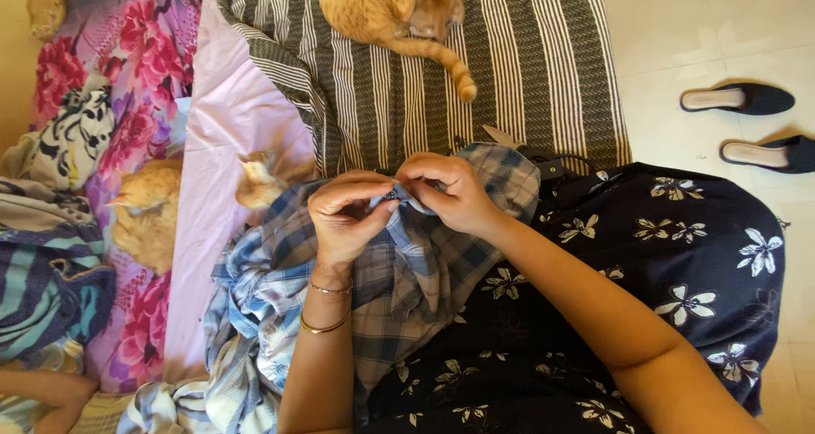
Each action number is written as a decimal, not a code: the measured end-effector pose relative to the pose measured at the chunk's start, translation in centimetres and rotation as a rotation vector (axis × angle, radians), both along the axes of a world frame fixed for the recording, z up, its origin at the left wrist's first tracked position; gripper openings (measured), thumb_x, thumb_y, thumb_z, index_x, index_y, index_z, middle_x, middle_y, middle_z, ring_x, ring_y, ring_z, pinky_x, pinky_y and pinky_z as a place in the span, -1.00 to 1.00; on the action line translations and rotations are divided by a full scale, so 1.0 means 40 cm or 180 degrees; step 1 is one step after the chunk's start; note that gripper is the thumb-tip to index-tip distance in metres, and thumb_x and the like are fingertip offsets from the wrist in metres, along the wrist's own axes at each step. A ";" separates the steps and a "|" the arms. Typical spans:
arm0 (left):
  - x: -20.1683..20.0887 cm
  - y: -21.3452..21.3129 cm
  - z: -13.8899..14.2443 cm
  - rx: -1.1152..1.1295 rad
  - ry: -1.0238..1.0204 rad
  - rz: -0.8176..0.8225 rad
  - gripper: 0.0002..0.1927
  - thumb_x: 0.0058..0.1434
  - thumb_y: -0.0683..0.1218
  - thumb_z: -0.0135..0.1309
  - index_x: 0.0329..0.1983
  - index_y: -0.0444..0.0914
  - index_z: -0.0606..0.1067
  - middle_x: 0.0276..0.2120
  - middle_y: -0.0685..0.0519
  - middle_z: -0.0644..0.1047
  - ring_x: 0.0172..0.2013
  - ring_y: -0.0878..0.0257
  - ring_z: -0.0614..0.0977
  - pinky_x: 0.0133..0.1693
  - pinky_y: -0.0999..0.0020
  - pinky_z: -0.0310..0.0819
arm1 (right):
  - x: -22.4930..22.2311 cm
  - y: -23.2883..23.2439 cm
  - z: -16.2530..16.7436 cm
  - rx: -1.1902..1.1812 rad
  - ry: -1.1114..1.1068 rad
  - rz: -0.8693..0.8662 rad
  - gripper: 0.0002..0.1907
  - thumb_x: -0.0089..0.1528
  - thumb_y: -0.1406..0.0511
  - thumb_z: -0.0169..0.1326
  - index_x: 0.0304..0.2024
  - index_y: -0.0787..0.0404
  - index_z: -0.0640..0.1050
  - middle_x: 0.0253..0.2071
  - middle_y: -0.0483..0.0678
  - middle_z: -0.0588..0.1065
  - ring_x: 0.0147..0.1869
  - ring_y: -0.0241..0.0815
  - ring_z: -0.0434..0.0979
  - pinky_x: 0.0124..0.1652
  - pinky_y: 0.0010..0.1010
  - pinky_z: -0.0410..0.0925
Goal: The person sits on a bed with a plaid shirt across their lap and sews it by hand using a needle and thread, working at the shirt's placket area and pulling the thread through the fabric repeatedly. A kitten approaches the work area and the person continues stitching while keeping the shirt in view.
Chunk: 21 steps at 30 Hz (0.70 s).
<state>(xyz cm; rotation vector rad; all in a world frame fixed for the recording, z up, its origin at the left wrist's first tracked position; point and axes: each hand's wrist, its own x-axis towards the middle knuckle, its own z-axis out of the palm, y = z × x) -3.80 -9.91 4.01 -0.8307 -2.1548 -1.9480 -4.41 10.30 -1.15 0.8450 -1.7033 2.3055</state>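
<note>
Both hands (399, 198) pinch plaid shirt (407, 264) edge (lap-level) — bare floor (679, 26) rightward.

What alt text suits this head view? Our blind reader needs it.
Two hands, left hand and right hand, pinch a blue plaid shirt on a lap. Orange cats lie on a striped blanket; slippers sit on the floor.
</note>
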 end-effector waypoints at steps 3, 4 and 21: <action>0.000 0.003 0.003 0.0114 0.0044 -0.0087 -0.71 0.09 -0.41 0.31 -0.12 -0.34 0.63 -0.11 -0.06 0.65 -0.13 0.27 0.66 -0.10 0.47 0.56 | 0.002 0.006 -0.006 0.0202 -0.0098 -0.0061 -0.83 0.30 0.58 0.00 -0.11 0.36 0.55 -0.18 -0.02 0.54 -0.19 -0.31 0.51 -0.21 -0.52 0.35; 0.001 0.004 0.004 0.0116 0.0049 -0.0095 -0.70 0.09 -0.41 0.32 -0.12 -0.34 0.63 -0.11 -0.07 0.65 -0.12 0.27 0.66 -0.09 0.46 0.56 | 0.002 0.008 -0.007 0.0296 -0.0137 -0.0101 -0.83 0.30 0.58 0.01 -0.12 0.35 0.56 -0.19 -0.02 0.54 -0.21 -0.32 0.50 -0.23 -0.53 0.34; 0.004 0.031 0.048 -0.0088 0.0128 -0.0207 -0.71 0.07 -0.40 0.33 -0.15 -0.31 0.65 -0.17 -0.05 0.66 -0.20 0.29 0.66 -0.17 0.48 0.56 | 0.014 0.019 -0.044 -0.0093 0.0017 0.0083 -0.73 0.34 0.61 0.01 0.02 0.28 0.54 -0.06 0.01 0.57 -0.07 -0.31 0.54 -0.14 -0.52 0.38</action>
